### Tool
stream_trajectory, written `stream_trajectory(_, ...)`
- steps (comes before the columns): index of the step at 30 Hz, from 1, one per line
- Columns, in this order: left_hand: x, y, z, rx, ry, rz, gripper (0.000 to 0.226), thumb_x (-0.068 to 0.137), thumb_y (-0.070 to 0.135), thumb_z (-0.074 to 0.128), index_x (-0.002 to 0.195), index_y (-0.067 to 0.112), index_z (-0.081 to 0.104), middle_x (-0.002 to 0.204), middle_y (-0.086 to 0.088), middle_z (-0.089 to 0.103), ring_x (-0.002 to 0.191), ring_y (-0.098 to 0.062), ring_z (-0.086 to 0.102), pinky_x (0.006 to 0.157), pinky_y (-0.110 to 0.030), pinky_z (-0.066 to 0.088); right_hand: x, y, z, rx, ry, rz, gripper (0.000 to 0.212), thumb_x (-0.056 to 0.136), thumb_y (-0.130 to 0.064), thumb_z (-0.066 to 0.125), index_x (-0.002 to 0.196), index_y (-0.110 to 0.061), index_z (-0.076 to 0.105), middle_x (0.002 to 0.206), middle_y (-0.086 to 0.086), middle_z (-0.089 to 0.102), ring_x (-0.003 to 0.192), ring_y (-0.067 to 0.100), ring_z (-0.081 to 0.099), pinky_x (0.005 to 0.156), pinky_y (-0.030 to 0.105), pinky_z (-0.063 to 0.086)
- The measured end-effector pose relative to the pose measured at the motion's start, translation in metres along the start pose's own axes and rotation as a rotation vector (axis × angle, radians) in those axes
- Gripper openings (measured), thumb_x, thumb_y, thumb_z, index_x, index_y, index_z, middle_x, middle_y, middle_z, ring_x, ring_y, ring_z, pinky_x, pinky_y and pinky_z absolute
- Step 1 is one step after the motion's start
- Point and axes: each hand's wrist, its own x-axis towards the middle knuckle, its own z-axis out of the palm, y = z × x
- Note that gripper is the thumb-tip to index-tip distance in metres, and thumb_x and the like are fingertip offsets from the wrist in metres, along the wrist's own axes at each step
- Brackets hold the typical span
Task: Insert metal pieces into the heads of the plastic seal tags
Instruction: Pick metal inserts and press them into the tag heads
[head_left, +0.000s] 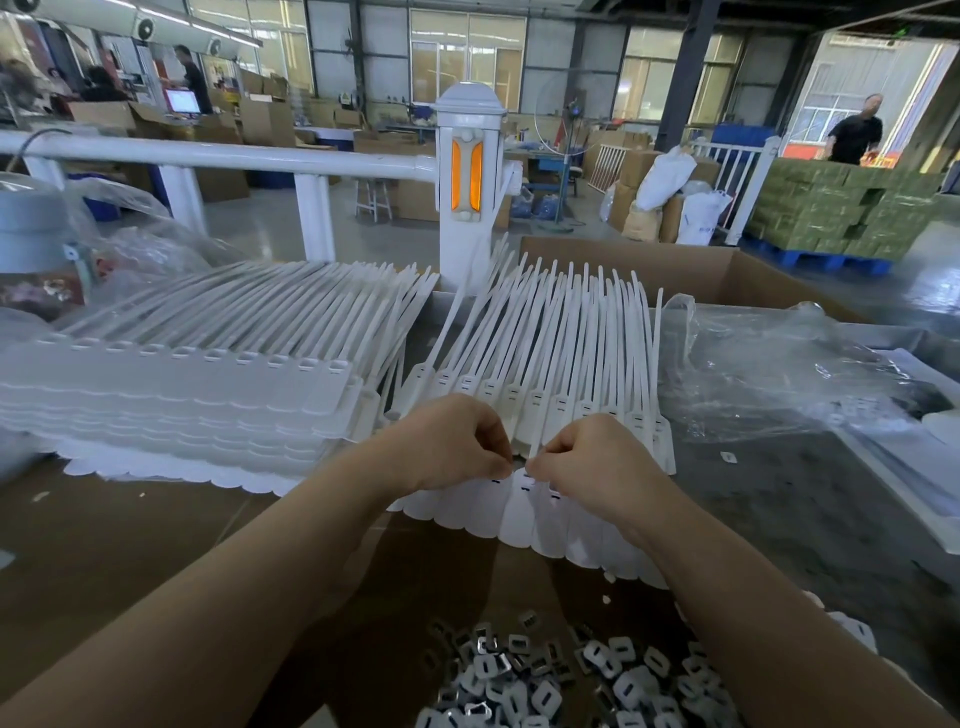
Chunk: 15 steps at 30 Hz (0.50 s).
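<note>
A joined strip of white plastic seal tags (524, 514) lies in front of me, heads toward me and tails fanned out away. Both my hands sit over the tag heads with fingers curled, fingertips almost meeting. My left hand (447, 441) pinches down at the strip's heads, and my right hand (587, 462) does the same just right of it. What sits between the fingertips is too small to make out. A heap of small silver metal pieces (561, 680) lies on the cardboard close to me, between my forearms.
A tall stack of white tag strips (176, 395) sits to the left. Crumpled clear plastic bags (779, 374) lie to the right, near an open cardboard box (691, 270). A white railing post (467, 192) stands behind the table. One loose metal piece (729, 457) lies at right.
</note>
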Motion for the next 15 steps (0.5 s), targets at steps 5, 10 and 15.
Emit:
stream_trajectory(5, 0.0013, -0.0042, 0.0002, 0.028, -0.003, 0.027, 0.012, 0.085, 0.023, 0.074, 0.082, 0.033, 0.067, 0.083, 0.013, 0.067, 0.082, -0.002, 0.062, 0.071, -0.016, 0.047, 0.0013, 0.0021, 0.0010, 0.016, 0.006, 0.019, 0.020, 0.084, -0.022, 0.073, 0.068, -0.010, 0.072, 0.083, 0.014, 0.074, 0.073, 0.027, 0.069, 0.059, 0.029, 0.048)
stream_trajectory(10, 0.0019, -0.0064, 0.0013, 0.068, 0.010, 0.061, 0.015, 0.084, 0.024, 0.076, 0.082, 0.035, 0.066, 0.082, 0.015, 0.067, 0.079, 0.000, 0.062, 0.067, -0.012, 0.044, 0.0056, 0.0016, 0.0022, -0.012, -0.017, 0.046, 0.024, 0.082, -0.025, 0.074, 0.082, -0.001, 0.073, 0.092, 0.020, 0.072, 0.065, 0.020, 0.057, 0.059, 0.030, 0.044)
stream_trajectory(15, -0.0001, -0.0086, 0.0019, 0.091, 0.031, 0.113, 0.020, 0.084, 0.023, 0.075, 0.080, 0.037, 0.063, 0.073, 0.017, 0.062, 0.066, 0.012, 0.057, 0.053, -0.003, 0.039, 0.0081, -0.0003, 0.0035, -0.073, -0.051, 0.052, 0.026, 0.083, -0.028, 0.074, 0.086, -0.002, 0.073, 0.080, 0.015, 0.068, 0.066, 0.018, 0.056, 0.062, 0.031, 0.044)
